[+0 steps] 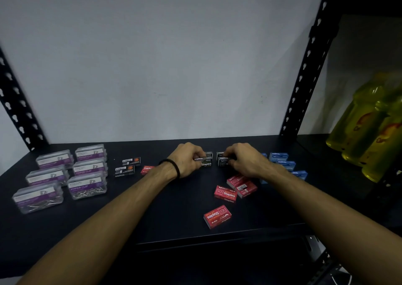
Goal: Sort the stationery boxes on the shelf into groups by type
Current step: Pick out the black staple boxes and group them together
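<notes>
I've got my left hand pinching one black staples stack, right hand pinching another. The other black boxes lie left, nearer the left hand.

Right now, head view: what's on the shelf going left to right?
clear paper clip boxes → two black boxes → lone red box → left hand on black staples boxes → right hand → blue boxes → yellow bottles

Dim white wall behind black slotted uprights.
</notes>
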Demonstrator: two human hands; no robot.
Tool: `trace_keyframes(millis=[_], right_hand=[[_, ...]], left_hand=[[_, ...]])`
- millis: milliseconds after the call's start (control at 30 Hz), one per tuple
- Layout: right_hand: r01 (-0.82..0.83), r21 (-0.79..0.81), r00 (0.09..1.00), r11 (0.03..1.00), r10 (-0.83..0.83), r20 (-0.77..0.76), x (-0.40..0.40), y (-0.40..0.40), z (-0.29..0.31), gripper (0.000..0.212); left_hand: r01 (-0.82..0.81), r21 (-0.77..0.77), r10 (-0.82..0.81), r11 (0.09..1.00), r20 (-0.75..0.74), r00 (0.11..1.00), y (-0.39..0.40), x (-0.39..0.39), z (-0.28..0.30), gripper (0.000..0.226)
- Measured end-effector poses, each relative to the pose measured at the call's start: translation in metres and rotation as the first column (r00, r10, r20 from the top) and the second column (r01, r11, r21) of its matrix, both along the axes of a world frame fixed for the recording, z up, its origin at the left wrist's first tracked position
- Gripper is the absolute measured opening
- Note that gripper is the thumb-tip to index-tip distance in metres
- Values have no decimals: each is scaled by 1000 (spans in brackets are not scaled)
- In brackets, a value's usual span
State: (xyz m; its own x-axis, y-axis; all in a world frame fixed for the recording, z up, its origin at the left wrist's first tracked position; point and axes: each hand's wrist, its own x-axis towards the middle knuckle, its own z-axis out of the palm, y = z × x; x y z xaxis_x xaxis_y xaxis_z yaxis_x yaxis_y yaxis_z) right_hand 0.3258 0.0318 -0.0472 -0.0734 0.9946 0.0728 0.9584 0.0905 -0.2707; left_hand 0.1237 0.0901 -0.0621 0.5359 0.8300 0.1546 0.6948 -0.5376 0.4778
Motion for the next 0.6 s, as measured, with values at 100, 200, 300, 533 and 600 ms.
trace_keyframes(millis=[100, 200, 300, 533, 600], right_hand=[[-2, -12, 1000, 1000, 2, -1, 1, 3, -3, 27], [-6, -11, 1000, 1000, 6, 2, 2, 4, -6, 28], [-11, -17, 1000, 1000, 11, -1, 3, 5, -9, 30], [-14, -23, 1000, 1000, 15, 5, 4, 6, -10, 29], [-13, -28, 1000, 1000, 14, 4, 4, 6, -10, 29]], left_hand=[[-1, -7, 1, 1000, -11, 1000, 2, 4, -3, 24], [-1, -11, 1, 1000, -17, 1000, 4, 6, -5, 24], [3, -22, -4, 1000, -19, 1000, 4, 7, -7, 25], [22, -5, -22, 1000, -27, 999, 6, 7, -9, 24], [23, -5, -23, 1000, -27, 999, 6, 9, -10, 23]])
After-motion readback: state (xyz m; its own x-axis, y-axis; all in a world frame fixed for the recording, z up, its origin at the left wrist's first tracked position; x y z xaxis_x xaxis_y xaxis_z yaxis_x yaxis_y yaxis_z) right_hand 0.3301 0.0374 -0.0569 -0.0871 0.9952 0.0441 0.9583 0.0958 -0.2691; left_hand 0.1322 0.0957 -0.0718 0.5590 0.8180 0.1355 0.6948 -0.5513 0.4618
